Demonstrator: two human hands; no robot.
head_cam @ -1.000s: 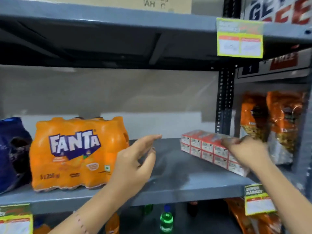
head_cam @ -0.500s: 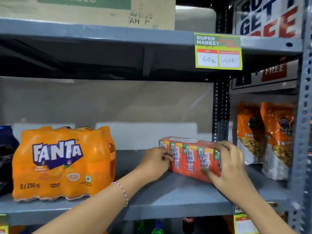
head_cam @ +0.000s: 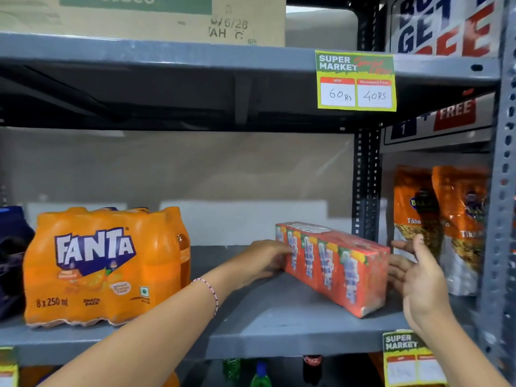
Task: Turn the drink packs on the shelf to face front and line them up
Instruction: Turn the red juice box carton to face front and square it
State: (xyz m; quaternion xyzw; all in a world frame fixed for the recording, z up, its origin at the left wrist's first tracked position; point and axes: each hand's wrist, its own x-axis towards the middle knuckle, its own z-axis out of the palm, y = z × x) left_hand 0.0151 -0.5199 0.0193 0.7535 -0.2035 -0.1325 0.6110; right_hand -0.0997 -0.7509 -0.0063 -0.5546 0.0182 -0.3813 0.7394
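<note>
An orange Fanta pack [head_cam: 106, 263] stands at the left of the grey shelf [head_cam: 279, 339], label facing front. A red juice carton pack [head_cam: 335, 263] stands upright on the right, its printed side toward me but angled, with the right end nearer the shelf edge. My left hand [head_cam: 265, 258] grips the pack's left end, fingers curled onto its front. My right hand [head_cam: 416, 277] is just beside the pack's right end with fingers spread, holding nothing.
A dark blue pack [head_cam: 14, 255] sits at the far left edge. Orange snack bags [head_cam: 460, 219] hang behind a perforated upright [head_cam: 502, 219] on the right. Price tags [head_cam: 356, 81] stick to the shelf edges. Bottles [head_cam: 259, 375] stand on the shelf below.
The juice carton pack went from lying flat to standing upright with its front toward me. My left hand came over to its left end; my right hand has let go and opened.
</note>
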